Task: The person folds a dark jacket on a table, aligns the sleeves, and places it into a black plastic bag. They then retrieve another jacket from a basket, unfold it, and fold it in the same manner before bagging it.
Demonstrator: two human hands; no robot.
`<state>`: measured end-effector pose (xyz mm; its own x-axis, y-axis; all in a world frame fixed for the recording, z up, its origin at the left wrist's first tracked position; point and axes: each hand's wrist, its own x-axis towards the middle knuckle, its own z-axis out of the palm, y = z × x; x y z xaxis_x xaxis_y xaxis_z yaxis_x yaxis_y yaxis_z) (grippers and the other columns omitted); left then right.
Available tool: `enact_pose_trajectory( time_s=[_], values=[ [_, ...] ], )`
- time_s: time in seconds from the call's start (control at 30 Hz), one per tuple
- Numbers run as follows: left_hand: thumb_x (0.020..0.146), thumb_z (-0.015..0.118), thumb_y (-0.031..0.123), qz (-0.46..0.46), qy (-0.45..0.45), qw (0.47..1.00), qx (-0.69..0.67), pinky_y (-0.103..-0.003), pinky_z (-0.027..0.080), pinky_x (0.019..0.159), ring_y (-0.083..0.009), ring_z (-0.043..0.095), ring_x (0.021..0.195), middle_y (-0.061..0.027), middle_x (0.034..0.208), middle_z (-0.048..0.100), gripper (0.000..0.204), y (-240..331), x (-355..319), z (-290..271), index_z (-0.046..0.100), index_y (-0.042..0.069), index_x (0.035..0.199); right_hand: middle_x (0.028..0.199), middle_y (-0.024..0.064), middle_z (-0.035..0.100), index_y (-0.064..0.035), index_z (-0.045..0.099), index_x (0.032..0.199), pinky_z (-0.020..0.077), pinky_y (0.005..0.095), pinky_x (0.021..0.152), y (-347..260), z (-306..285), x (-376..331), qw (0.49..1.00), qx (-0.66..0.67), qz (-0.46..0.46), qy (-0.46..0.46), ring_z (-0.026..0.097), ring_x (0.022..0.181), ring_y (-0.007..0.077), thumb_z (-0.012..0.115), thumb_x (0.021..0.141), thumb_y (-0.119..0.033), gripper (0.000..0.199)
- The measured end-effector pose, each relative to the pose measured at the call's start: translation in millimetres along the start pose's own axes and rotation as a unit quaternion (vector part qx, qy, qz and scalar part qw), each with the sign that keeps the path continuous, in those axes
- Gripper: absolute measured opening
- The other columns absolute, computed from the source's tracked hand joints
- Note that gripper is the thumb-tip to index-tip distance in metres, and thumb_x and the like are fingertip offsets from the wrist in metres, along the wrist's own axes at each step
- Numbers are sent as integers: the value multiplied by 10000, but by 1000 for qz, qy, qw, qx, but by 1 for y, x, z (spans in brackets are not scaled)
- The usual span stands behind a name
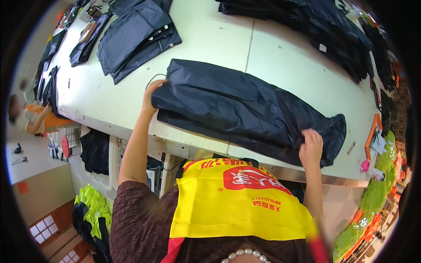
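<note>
A long dark navy garment (228, 96) of thin, slightly shiny cloth lies folded lengthwise across the white table in front of me. At its left end my left hand (153, 91) is closed on the edge, some fingers hidden by the cloth. A thin dark cord loops out beside that hand. My right hand (311, 147) is near the narrower right end, with its fingers bent and pressed together on the fabric. Wrinkles run through the cloth close to the right hand, and the far right end looks gathered.
Folded dark garments (131, 39) are stacked at the far left, and a larger dark heap (307, 26) covers the far right. An orange frame (372, 136), a pink roll and a bottle sit by the right edge. Shelves with a white bin (98, 173) are below the table; bright yellow-green clothing (94, 208) is lower left.
</note>
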<state>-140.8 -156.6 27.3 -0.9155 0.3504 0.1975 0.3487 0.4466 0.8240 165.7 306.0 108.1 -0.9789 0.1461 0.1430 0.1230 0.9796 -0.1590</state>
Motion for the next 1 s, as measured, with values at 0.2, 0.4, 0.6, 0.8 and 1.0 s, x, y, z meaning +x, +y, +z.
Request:
enact_pose_trajectory(
  time_s=[0.2,0.4,0.6,0.8,1.0],
  values=[
    [898,334,627,-403,-39,792,-457,-404,356,1020,-264,494,1184,-125,1295,517,753,14,11,-14,411,26,1345,1336,166,386,-121,460,1290,296,555,905,-113,44,33,993,43,-112,-7,371,1208,372,662,711,-513,728],
    [876,606,280,-367,-69,899,-230,-296,409,936,-189,545,1065,-120,1198,567,494,33,-22,12,485,-41,1232,1394,153,366,-134,452,1321,253,571,998,-86,100,67,991,48,-124,24,300,1297,370,574,772,-582,720],
    [800,703,281,-314,-13,947,-67,-247,458,675,-138,579,798,-77,924,616,564,47,-63,16,482,-42,1206,1396,128,384,-143,481,1302,227,568,1030,-66,96,82,981,58,-182,-16,298,1309,351,594,758,-578,706],
    [723,743,272,-385,-45,911,-142,-259,445,658,-148,579,773,-81,917,620,565,62,-40,9,526,-45,1137,1340,181,425,-55,497,1251,293,472,1000,-126,60,103,978,143,-147,38,374,1240,365,579,792,-525,662],
    [704,721,135,-416,-94,863,-271,-292,506,792,-182,620,832,-105,939,641,436,40,-42,6,550,-55,1057,1390,124,392,-73,463,1313,336,501,927,-178,112,90,948,45,-309,-58,320,1290,329,571,756,-591,768]
  ],
)
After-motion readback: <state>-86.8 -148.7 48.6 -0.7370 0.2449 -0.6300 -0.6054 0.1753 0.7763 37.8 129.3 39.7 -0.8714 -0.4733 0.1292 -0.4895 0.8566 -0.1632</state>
